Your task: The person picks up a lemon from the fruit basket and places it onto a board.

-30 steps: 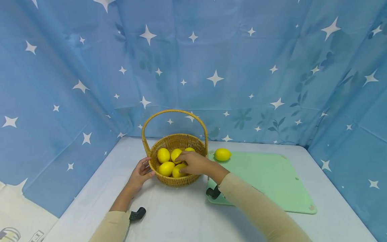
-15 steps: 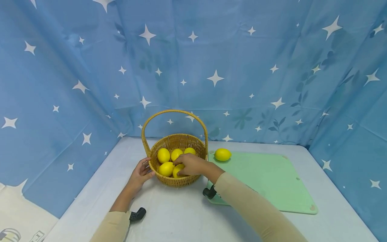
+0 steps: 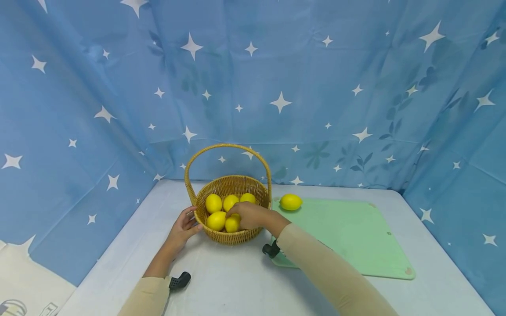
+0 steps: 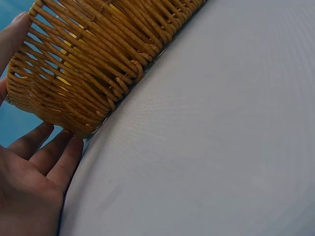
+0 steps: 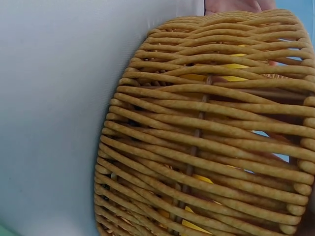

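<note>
Lemon (image 3: 232,223) half under right hand (image 3: 248,216)

a makeshift recording booth — star-print blue cloth (image 3: 276,79) walls a table (image 3: 237,281).

Your right hand (image 3: 248,216) slid from the far lemons toward the near side of the basket (image 3: 231,237) and closed over the front lemon (image 3: 232,224), uncovering the back lemon (image 3: 247,197).

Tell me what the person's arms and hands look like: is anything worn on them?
Both arms are covered by close-fitting beige sleeves that end at the wrists. The left hand and right hand are bare, with no gloves. A small black device sits at each wrist.
</note>
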`<state>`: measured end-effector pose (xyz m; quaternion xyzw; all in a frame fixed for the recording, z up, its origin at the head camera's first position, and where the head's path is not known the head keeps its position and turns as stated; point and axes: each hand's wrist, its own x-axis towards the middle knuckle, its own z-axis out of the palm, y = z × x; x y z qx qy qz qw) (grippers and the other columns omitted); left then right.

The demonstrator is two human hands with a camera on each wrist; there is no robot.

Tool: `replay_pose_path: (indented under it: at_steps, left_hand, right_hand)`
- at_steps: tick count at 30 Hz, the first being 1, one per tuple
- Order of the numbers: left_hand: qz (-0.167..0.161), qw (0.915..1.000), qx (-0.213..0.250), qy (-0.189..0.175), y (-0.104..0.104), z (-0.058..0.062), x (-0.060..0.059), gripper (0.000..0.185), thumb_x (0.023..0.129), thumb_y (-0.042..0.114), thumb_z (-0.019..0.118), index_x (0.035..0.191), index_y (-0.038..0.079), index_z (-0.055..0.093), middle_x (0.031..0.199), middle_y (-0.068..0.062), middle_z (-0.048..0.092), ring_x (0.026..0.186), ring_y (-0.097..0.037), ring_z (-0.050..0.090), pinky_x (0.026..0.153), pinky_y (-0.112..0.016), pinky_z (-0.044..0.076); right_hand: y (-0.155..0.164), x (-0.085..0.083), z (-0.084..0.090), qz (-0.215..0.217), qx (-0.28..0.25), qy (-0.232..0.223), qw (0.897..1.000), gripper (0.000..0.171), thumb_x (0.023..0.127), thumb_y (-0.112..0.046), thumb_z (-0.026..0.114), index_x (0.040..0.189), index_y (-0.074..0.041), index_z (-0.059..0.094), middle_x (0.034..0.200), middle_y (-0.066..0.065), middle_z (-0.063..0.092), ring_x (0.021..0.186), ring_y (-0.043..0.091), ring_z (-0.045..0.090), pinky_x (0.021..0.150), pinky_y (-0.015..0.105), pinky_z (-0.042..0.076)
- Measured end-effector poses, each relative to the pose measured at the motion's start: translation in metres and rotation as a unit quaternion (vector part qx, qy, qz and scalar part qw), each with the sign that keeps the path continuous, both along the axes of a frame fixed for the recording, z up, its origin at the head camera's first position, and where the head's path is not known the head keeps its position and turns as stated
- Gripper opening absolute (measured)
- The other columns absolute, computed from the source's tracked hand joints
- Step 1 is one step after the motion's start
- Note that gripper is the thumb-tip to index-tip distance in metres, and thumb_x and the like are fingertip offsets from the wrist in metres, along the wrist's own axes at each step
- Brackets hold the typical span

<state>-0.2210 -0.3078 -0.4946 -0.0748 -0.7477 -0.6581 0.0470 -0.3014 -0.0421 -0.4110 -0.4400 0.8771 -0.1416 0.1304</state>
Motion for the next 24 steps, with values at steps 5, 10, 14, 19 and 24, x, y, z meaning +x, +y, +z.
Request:
replay_pose_path:
  at_steps: [5, 10, 14, 19, 24]
  left_hand:
    - [0.006, 0.9999, -0.008, -0.005, 0.0006, -0.0013, 0.0004, 0.066, 0.093, 0.012, 0.067, 0.148, 0.013, 0.031, 0.153, -0.024, 0.027, 0.137, -0.039, 0.033, 0.103, -0.038, 0.041]
    - [0.010, 0.9999, -0.009, -0.004, 0.0006, -0.0018, -0.0001, 0.066, 0.093, 0.012, 0.067, 0.149, 0.013, 0.031, 0.154, -0.023, 0.027, 0.137, -0.038, 0.033, 0.103, -0.037, 0.041]
    - [0.010, 0.9999, -0.005, -0.005, 0.0004, -0.0025, 0.0000, 0.066, 0.093, 0.010, 0.066, 0.149, 0.012, 0.031, 0.154, -0.023, 0.026, 0.137, -0.039, 0.032, 0.102, -0.033, 0.041]
    - [0.006, 1.0000, 0.001, -0.003, 0.0012, -0.0026, 0.0005, 0.066, 0.093, 0.010, 0.066, 0.149, 0.011, 0.030, 0.154, -0.024, 0.025, 0.138, -0.040, 0.031, 0.099, -0.027, 0.042]
    - [0.006, 1.0000, 0.001, -0.002, 0.0014, -0.0011, 0.0000, 0.066, 0.093, 0.011, 0.067, 0.148, 0.012, 0.031, 0.154, -0.024, 0.026, 0.138, -0.039, 0.031, 0.101, -0.031, 0.041]
  right_hand:
    - [-0.0006, -0.0020, -0.0041, 0.014, -0.003, 0.014, 1.000, 0.042, 0.087, -0.014, 0.074, 0.128, -0.020, 0.066, 0.126, -0.006, 0.058, 0.117, 0.013, 0.052, 0.098, 0.028, 0.044]
    - [-0.0010, -0.0036, -0.0051, 0.016, -0.008, 0.017, 1.000, 0.042, 0.086, -0.021, 0.077, 0.126, -0.019, 0.067, 0.120, -0.007, 0.060, 0.110, 0.010, 0.053, 0.093, 0.025, 0.046]
    - [-0.0008, -0.0042, -0.0063, 0.015, -0.012, 0.012, 1.000, 0.041, 0.085, -0.023, 0.078, 0.124, -0.020, 0.068, 0.117, -0.009, 0.061, 0.108, 0.009, 0.053, 0.092, 0.024, 0.046]
    - [0.0019, -0.0025, -0.0044, 0.004, -0.018, 0.008, 1.000, 0.043, 0.083, -0.027, 0.080, 0.124, -0.019, 0.068, 0.115, -0.009, 0.060, 0.104, 0.008, 0.052, 0.090, 0.023, 0.046]
    - [0.0053, -0.0002, 0.0011, -0.002, -0.019, 0.013, 1.000, 0.046, 0.083, -0.032, 0.079, 0.126, -0.018, 0.066, 0.119, -0.008, 0.059, 0.108, 0.010, 0.052, 0.093, 0.026, 0.046]
